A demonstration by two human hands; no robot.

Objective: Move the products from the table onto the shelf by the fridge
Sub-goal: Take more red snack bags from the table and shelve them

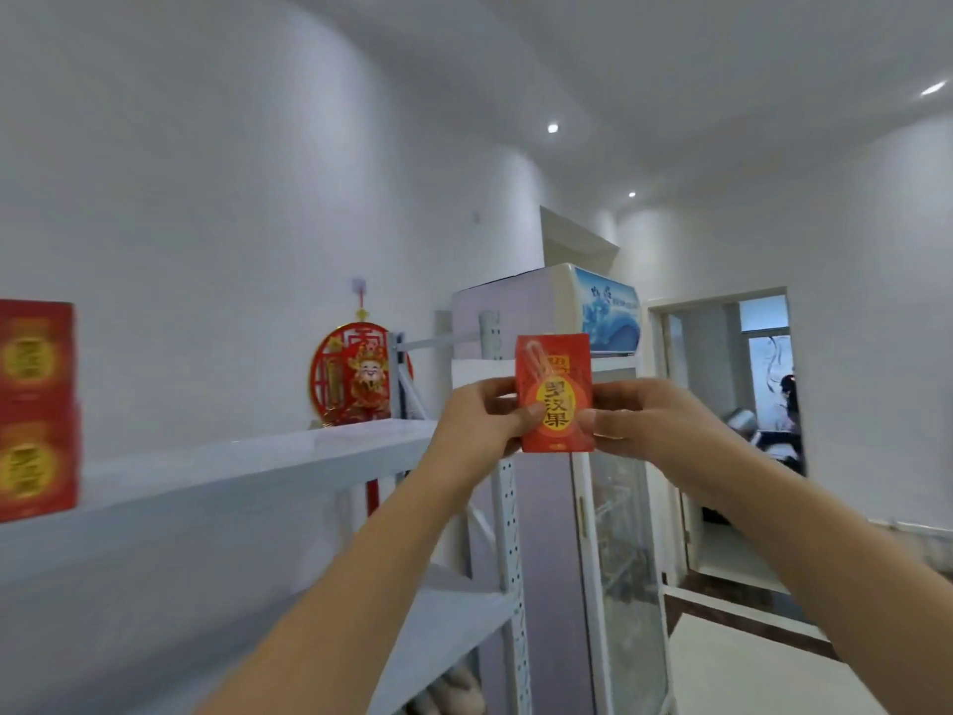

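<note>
A small red box [554, 374] with a yellow oval label is held upright in front of me, between both hands. My left hand [482, 420] pinches its left edge, thumb on the front. My right hand [639, 420] pinches its right edge the same way. The box hangs just past the right end of the white top shelf [289, 456], in front of the fridge [598, 327]. Two matching red boxes [36, 410] stand stacked at the shelf's far left, blurred.
A round red wall ornament [361, 374] hangs behind the shelf's right end. White perforated shelf posts [508, 508] stand beside the glass-door fridge. A lower shelf board [448, 627] shows below. A doorway [742, 436] opens at the right, a person partly visible inside.
</note>
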